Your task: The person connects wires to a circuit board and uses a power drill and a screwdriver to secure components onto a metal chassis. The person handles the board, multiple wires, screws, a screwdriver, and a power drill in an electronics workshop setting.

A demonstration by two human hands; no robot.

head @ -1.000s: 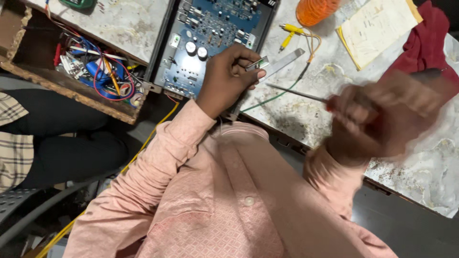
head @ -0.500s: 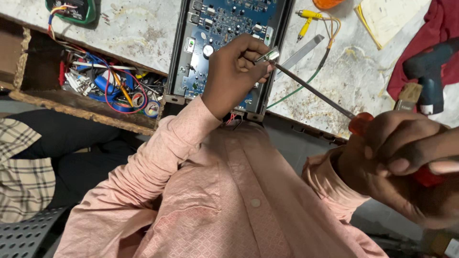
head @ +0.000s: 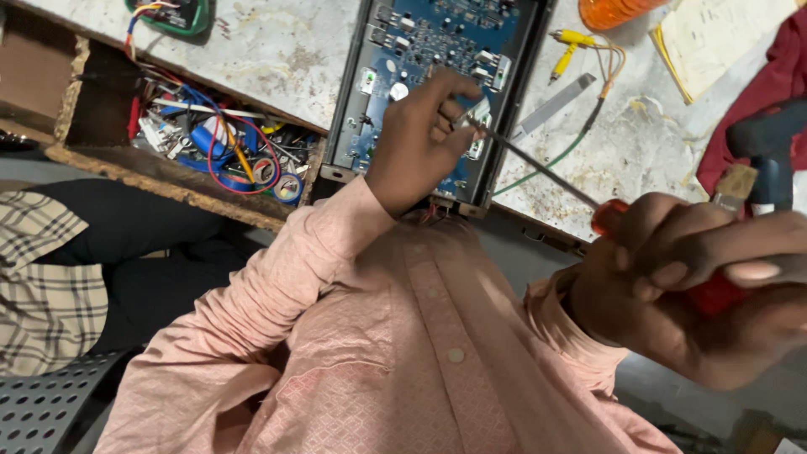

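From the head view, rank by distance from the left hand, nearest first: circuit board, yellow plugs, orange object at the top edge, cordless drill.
1. Circuit board: directly under the left hand.
2. Yellow plugs: up and to its right.
3. Orange object: farther up-right, at the top edge.
4. Cordless drill: far right, beyond the right hand.

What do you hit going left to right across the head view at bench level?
Open drawer of wires and parts → blue circuit board in its metal chassis → left hand on the board → screwdriver shaft → right hand on the red handle → cordless drill.
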